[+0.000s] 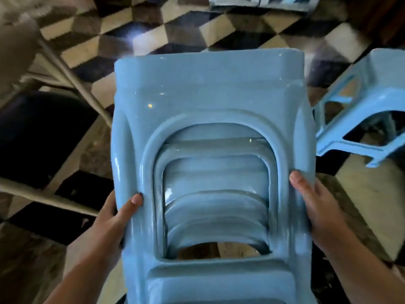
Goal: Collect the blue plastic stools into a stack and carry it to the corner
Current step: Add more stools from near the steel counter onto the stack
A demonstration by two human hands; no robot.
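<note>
Both hands on the stack of blue stools (208,102), tipped on its side, seat end pointing away over the checkered floor (175,27): left hand (114,218) clamps the left leg, thumb on top; right hand (315,207) grips the right leg; another blue stool (359,119) lies tilted just right
</note>
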